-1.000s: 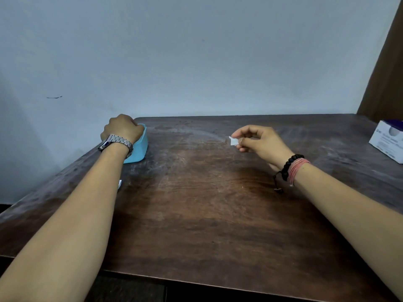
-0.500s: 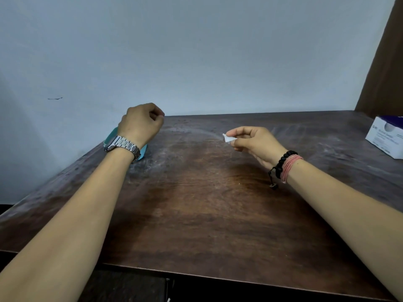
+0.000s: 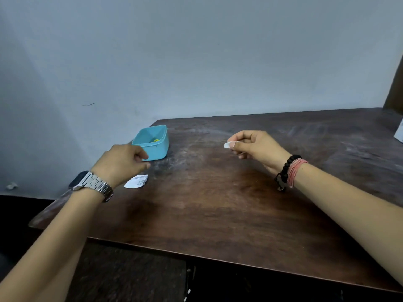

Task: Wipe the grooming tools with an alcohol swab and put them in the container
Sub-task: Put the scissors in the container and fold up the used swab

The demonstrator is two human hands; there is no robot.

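Observation:
A light blue square container stands at the table's far left, with a small yellow item showing inside it. My left hand hovers just in front of the container's near corner, fingers curled in and nothing visible in them. My right hand is raised over the middle of the table and pinches a small white alcohol swab between thumb and forefinger. No other grooming tool is visible on the table.
A torn white swab wrapper lies on the dark wooden table near my left wrist. A white box's corner shows at the right edge. The table's left and front edges are close.
My left hand has pulled back from over the container toward me, uncovering the container and the wrapper. The view has shifted to the left. My right hand has kept holding the swab.

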